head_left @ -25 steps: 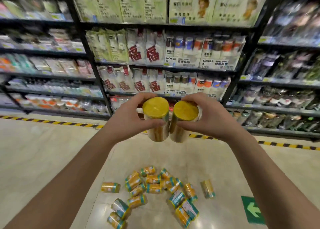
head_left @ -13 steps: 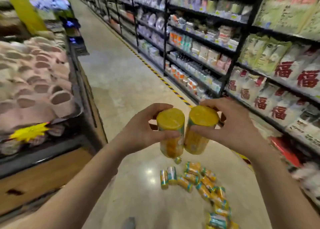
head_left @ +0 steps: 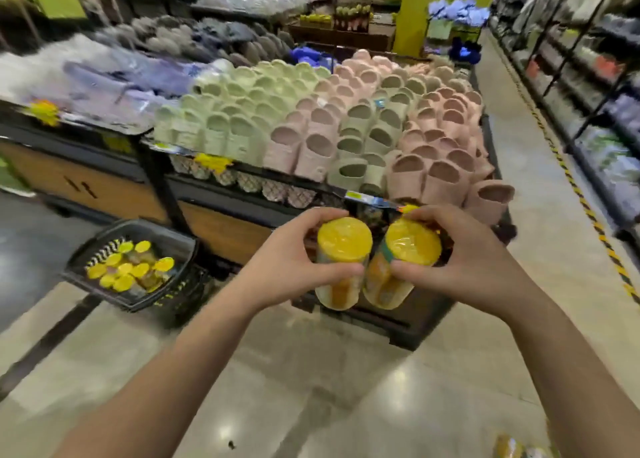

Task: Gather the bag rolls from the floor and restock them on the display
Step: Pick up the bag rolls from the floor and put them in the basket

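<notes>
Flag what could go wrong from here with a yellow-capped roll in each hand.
Slip: left hand and right hand grip the glossy yellow-capped left roll and right roll near their caps, so either might drop. Crowding: the black mesh basket already looks well filled with stocked rolls, and adding two could topple some. Tripping: blurred floor rolls lie at the lower right edge.

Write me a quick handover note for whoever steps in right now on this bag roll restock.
Left hand grips a roll; right hand grips a second roll. Both are upright, side by side.
Stocked rolls stand in the basket at lower left.
Done: several restocked.
Left: set these two down, likely in that basket, then fetch more. A blurred floor roll shows at bottom right.
</notes>
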Tool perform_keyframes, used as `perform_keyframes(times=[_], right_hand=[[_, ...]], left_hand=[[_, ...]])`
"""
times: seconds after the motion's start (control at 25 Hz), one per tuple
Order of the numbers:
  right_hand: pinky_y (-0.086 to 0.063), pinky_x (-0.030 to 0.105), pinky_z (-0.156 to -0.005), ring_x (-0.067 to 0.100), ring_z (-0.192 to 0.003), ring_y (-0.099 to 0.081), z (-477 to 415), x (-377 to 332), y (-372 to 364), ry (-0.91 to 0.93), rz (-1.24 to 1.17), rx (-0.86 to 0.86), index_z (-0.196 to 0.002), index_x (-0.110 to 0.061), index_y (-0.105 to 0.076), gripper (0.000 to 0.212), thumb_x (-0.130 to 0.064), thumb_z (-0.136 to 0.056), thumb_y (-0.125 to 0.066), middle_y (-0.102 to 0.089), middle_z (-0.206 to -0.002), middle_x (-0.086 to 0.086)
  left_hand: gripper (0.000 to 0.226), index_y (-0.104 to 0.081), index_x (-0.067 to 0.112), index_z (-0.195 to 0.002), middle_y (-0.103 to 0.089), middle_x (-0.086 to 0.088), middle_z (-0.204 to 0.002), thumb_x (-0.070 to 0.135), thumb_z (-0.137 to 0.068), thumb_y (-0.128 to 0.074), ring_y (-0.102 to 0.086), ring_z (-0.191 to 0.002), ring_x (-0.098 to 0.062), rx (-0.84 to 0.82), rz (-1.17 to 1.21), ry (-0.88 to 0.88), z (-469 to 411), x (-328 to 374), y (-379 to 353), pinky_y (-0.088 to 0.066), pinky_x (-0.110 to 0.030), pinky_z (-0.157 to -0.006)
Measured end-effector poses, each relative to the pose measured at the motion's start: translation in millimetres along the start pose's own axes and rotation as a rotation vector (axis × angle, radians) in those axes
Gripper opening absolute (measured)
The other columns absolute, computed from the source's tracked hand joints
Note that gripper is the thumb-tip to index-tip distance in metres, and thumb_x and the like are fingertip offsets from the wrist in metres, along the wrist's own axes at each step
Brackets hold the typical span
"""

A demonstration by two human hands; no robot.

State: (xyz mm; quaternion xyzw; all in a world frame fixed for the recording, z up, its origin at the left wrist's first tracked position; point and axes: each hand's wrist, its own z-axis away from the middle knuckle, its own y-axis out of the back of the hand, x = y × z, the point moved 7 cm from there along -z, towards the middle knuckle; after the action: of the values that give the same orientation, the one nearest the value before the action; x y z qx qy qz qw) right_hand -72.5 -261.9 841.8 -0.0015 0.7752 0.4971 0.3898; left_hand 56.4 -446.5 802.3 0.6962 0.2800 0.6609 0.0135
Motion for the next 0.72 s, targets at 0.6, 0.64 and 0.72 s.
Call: perform_keyframes(times=[0.6, 0.64, 0.72], right_hand=[[-0.053, 0.038, -0.089, 0.003, -0.106, -0.054, -318.5, -243.2, -356.5, 0.596, 0.062, -0.58, -0.124, -0.041, -0.048, 0.07, -0.064, -0.065, -0.078, -0.051, -0.117, -0.021], [-0.053, 0.039, -0.09, 0.005, -0.107, -0.055, -342.6, -252.2, -371.1, 0.619, 0.069, -0.596, -0.124, -0.04, -0.048, 0.07, -0.064, -0.065, -0.077, -0.051, -0.118, -0.02], [-0.052, 0.04, -0.092, 0.008, -0.11, -0.055, -387.0, -268.0, -398.7, 0.642, 0.065, -0.634, -0.127, -0.038, -0.048, 0.072, -0.062, -0.066, -0.077, -0.051, -0.121, -0.017]], left_hand=[[0.069, -0.051, 0.042, -0.124, -0.06, 0.023, -0.116, 0.048, -0.066, -0.089, -0.06, -0.104, 0.004, 0.647, -0.234, 0.432, 63.7, -215.7, 371.3, -0.056, -0.034, -0.091], [0.071, -0.05, 0.041, -0.127, -0.058, 0.023, -0.118, 0.047, -0.068, -0.089, -0.059, -0.106, 0.004, 0.663, -0.251, 0.458, 55.0, -225.2, 388.4, -0.055, -0.032, -0.091], [0.076, -0.049, 0.038, -0.134, -0.056, 0.021, -0.123, 0.044, -0.07, -0.089, -0.057, -0.111, 0.003, 0.687, -0.283, 0.508, 39.1, -244.1, 419.3, -0.052, -0.027, -0.095]])
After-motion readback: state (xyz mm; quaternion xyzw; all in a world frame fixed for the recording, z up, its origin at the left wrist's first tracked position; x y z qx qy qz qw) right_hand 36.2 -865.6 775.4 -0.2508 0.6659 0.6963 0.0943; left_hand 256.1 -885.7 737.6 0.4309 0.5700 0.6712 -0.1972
